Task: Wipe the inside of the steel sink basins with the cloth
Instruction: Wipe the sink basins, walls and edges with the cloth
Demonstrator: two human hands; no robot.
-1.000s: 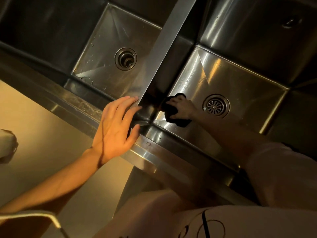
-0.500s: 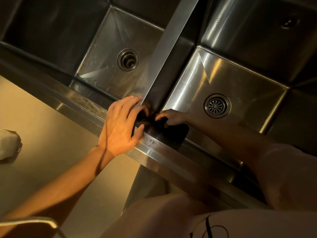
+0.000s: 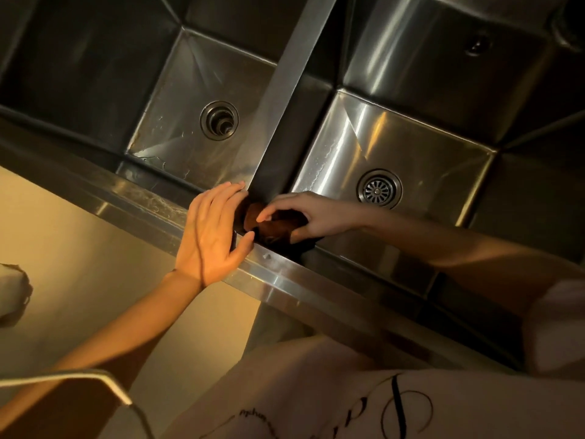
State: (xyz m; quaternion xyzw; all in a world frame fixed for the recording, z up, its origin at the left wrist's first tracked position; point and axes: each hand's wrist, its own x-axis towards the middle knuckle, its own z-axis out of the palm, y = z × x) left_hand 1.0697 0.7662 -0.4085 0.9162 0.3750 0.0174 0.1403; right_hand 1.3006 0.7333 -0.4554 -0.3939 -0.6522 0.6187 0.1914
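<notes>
- Since a second ago my right hand (image 3: 311, 213) has dragged the dark, crumpled soft cloth (image 3: 275, 228) off the right basin's floor and up into its near-left corner, against the wall under the divider; my left hand (image 3: 210, 231) has barely shifted.
- Left first: the left steel sink basin (image 3: 177, 128), with an open round drain (image 3: 219, 120), shows streaks and water marks on its floor.
- My left hand lies flat on the steel front rim (image 3: 126, 198) where the divider strip (image 3: 285, 90) meets it, its fingers (image 3: 221, 198) straight and close together, thumb out, holding nothing.
- Just beside it, my right-hand fingers are curled over the cloth, pressing the wad into the corner.
- I judge the cloth light, limp and probably damp; it bunches easily, so I'd hold it from above with a spread palm.
- Further right, the right steel sink basin (image 3: 427, 147) shines around its slotted drain strainer (image 3: 379, 189).
</notes>
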